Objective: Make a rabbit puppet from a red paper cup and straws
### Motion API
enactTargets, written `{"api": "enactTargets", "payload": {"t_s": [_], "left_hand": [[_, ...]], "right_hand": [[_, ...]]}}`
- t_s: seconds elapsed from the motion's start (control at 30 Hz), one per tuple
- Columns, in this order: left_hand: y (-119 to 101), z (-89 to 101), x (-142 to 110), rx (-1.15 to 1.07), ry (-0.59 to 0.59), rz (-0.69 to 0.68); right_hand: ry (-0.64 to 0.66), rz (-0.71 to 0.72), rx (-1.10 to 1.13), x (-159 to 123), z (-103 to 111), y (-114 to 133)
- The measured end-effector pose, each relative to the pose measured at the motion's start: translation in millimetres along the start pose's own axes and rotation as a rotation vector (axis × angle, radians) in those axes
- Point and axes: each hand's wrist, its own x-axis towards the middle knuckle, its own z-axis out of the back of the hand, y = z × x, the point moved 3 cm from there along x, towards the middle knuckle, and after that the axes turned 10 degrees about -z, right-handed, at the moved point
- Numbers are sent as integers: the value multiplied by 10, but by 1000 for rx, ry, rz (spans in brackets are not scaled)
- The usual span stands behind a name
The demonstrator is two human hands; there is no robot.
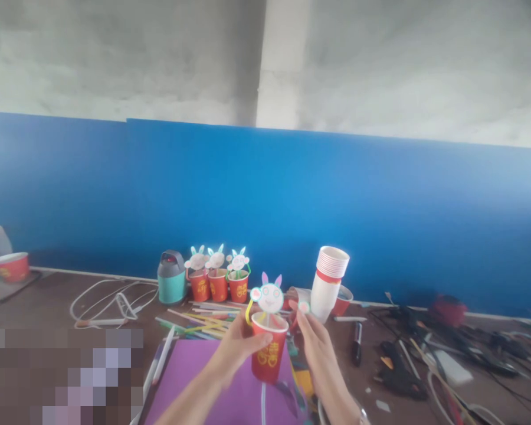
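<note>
My left hand is wrapped round a red paper cup with yellow lettering, held upright over a purple sheet. From the cup rises a paper rabbit head with purple ears and a drawn face. A yellow bent arm with a round paw stands at its left side. On the right of the cup, my right hand pinches a small round paper paw between thumb and fingers. Whether this paw is fixed to the cup's right side I cannot tell.
Behind stand three red cups with rabbit figures, beside a teal container. Loose coloured strips lie before them. A stack of paper cups leans at right, near a marker, a black glue gun and tangled cables.
</note>
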Motion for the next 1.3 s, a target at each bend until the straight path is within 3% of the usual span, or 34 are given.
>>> {"api": "enactTargets", "payload": {"t_s": [0.17, 0.37, 0.5, 0.6, 0.67, 0.9, 1.3], "left_hand": [[76, 46, 31, 149, 81, -6], [-41, -24, 0, 149, 165, 12], [-84, 50, 24, 203, 2, -66], [-81, 165, 50, 331, -201, -123], [-68, 215, 60, 394, -263, -143], [-37, 195, 44, 336, -194, -220], [-50, 221, 48, 360, -228, -209]], "right_hand": [[117, 58, -118, -13, -74, 36], [172, 141, -184, -2, -93, -24], [133, 155, -240, 8, -93, -51], [210, 170, -227, -6, -136, -63], [252, 166, -220, -17, -162, -77], [290, 125, -169, -17, -179, -136], [320, 120, -123, -43, -228, -130]]}}
